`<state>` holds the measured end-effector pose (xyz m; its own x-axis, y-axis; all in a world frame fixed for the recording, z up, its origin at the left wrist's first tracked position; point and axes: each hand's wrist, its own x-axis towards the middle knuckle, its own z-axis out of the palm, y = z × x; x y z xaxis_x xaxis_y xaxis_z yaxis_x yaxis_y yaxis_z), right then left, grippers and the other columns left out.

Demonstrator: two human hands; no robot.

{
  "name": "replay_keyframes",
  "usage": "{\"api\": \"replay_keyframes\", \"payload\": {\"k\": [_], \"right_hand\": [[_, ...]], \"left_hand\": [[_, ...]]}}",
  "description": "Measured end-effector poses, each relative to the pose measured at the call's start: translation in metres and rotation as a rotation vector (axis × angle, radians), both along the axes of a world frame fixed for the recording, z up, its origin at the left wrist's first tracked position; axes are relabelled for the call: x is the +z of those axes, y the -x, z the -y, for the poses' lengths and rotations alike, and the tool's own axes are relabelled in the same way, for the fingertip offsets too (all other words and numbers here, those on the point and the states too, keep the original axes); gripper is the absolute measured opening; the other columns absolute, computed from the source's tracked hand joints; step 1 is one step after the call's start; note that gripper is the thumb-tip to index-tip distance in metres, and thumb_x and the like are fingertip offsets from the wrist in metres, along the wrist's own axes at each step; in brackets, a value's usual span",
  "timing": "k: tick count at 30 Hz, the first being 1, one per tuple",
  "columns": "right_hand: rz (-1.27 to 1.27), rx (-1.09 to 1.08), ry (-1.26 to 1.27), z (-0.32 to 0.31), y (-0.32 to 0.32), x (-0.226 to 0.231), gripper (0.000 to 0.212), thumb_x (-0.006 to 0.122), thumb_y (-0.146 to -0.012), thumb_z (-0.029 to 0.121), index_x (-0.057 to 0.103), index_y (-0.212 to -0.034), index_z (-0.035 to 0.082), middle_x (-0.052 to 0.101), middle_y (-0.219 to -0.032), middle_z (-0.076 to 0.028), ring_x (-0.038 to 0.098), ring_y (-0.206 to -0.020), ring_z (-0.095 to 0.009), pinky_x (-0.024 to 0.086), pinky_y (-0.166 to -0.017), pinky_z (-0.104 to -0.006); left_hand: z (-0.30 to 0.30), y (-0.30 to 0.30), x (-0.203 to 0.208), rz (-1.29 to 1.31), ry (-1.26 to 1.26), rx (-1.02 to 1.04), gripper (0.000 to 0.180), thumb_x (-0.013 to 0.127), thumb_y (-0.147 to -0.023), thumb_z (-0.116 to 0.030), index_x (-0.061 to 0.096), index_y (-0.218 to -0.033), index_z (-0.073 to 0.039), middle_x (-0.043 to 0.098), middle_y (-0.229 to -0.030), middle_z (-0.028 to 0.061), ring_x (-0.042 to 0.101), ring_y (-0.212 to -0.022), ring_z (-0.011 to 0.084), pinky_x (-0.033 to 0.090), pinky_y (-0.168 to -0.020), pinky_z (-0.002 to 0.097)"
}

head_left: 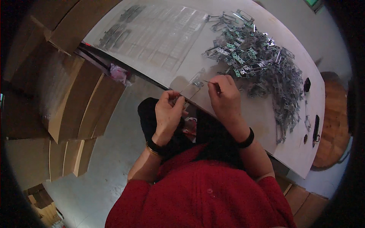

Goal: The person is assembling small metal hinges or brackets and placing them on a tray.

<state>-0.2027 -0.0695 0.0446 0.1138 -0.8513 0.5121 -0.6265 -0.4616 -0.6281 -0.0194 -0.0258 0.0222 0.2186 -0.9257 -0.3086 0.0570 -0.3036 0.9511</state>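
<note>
My left hand (169,114) is closed on one end of a thin metal wire bracket (197,83), just over the table's near edge. The bracket's far end points away toward the table top and carries a small plate-like part. To its right, my right hand (225,97) pinches a thin, dark, needle-like piece (207,81) between thumb and fingers, close to the bracket. Its exact kind is too small to make out. Beyond my right hand lies a large heap of similar metal brackets (251,57), tangled together.
A clear plastic sheet or bag (159,38) lies on the pale table (262,133), with flat metal pieces under it. Stacked cardboard boxes (64,98) stand at the left. A small black object (307,84) and a black strip-shaped object (316,129) sit near the right edge, by a round wooden stool (332,121).
</note>
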Motion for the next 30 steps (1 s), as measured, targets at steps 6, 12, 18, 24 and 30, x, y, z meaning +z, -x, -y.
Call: {"api": "replay_keyframes", "payload": {"k": [6, 12, 18, 24, 30], "right_hand": [[-0.059, 0.035, 0.011, 0.000, -0.005, -0.005, 0.010, 0.067, -0.089, 0.001, 0.062, -0.097, 0.004, 0.061, -0.091, -0.018, 0.063, -0.085, -0.040, 0.052, -0.071, -0.0476], [-0.122, 0.026, 0.010, -0.003, -0.007, -0.008, 0.011, 0.067, -0.090, 0.003, 0.063, -0.100, 0.005, 0.062, -0.094, -0.017, 0.063, -0.088, -0.040, 0.052, -0.075, -0.0478], [-0.186, 0.018, 0.027, -0.003, -0.007, -0.007, 0.011, 0.067, -0.090, 0.003, 0.063, -0.099, 0.004, 0.061, -0.095, -0.017, 0.062, -0.089, -0.039, 0.052, -0.076, -0.0464], [-0.218, 0.017, 0.069, -0.003, -0.005, -0.008, 0.008, 0.067, -0.090, 0.003, 0.064, -0.097, 0.004, 0.060, -0.094, -0.017, 0.062, -0.090, -0.039, 0.052, -0.076, -0.0456], [-0.226, 0.032, 0.101, -0.002, -0.010, -0.009, 0.008, 0.066, -0.089, 0.003, 0.065, -0.096, 0.005, 0.059, -0.092, -0.017, 0.061, -0.089, -0.038, 0.052, -0.075, -0.0447]], "left_hand": [[0.000, 0.004, -0.012, 0.135, 0.069, 0.026, 0.022, 0.069, -0.097, -0.011, 0.059, -0.112, 0.001, 0.066, -0.087, 0.0055, 0.064, -0.074, 0.0100, 0.056, -0.056, 0.0256], [-0.002, 0.005, -0.016, 0.319, 0.186, 0.032, 0.018, 0.071, -0.096, -0.012, 0.061, -0.106, -0.001, 0.066, -0.086, 0.0039, 0.061, -0.072, 0.0073, 0.050, -0.057, 0.0244], [-0.004, 0.006, -0.003, 0.298, 0.170, 0.046, 0.019, 0.074, -0.095, -0.015, 0.063, -0.103, -0.002, 0.066, -0.086, 0.0020, 0.057, -0.070, 0.0070, 0.048, -0.061, 0.0250], [-0.004, 0.007, 0.001, 0.259, 0.183, 0.035, 0.018, 0.073, -0.097, -0.016, 0.063, -0.102, -0.002, 0.065, -0.087, 0.0005, 0.057, -0.075, 0.0077, 0.048, -0.065, 0.0254], [-0.002, 0.006, -0.004, 0.336, 0.231, 0.080, 0.016, 0.072, -0.096, -0.014, 0.063, -0.098, -0.001, 0.067, -0.082, 0.0079, 0.060, -0.072, 0.0128, 0.051, -0.067, 0.0304]]}}
